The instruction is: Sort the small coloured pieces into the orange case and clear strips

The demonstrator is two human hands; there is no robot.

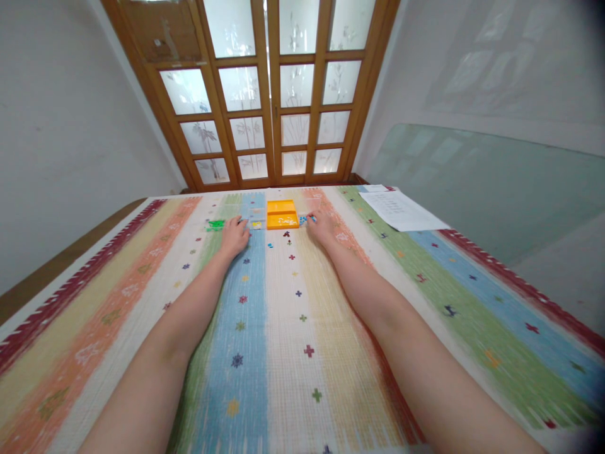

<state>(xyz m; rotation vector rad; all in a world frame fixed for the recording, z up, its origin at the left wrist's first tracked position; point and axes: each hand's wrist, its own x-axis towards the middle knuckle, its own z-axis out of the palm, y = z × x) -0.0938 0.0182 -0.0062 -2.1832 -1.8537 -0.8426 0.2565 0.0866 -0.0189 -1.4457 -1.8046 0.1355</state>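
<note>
An orange plastic box [282,227] lies with its lid opened back on the table, and small whitish pieces [286,221] are in its front half. My left hand [236,233] rests left of the box, fingers loosely apart, holding nothing that I can see. It lies between a heap of small green pieces [216,225] and a few yellow pieces [256,224]. On the box's right side, my right hand [321,227] has its fingertips pinched together over small blue pieces [304,220]. Whatever is between those fingertips is too small to make out.
A striped, patterned cloth [288,315] covers the table. Small blue bits [270,245] lie in front of the box. Printed white paper [401,210] lies at the back right. Behind the table stand wood-framed glass doors [271,94], and a glass sheet [472,183] leans at the right wall.
</note>
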